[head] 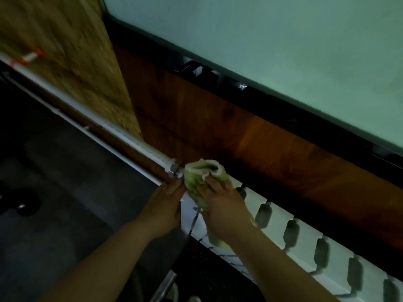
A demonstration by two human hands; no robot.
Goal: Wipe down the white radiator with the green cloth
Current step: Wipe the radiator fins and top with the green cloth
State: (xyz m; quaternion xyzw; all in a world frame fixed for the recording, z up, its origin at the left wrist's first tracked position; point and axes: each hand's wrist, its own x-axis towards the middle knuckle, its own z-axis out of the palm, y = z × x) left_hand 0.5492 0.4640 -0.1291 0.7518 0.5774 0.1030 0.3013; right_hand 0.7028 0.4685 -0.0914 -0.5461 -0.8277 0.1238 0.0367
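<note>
Green terry cloth (201,177) is pressed by the right hand (220,205), fingers spread over it, onto the near end of the white ribbed metal radiator (305,240), whose long axis extends rightward. The left hand (163,205) is laid open against the end face.

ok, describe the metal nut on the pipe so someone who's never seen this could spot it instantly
Start at the white radiator running along the wood-panelled wall and follow it to its end, where the right hand presses the green cloth. Just beyond the cloth, a white pipe meets the radiator. The metal nut sits at that joint, the only shiny silver piece on the otherwise white line.
</note>
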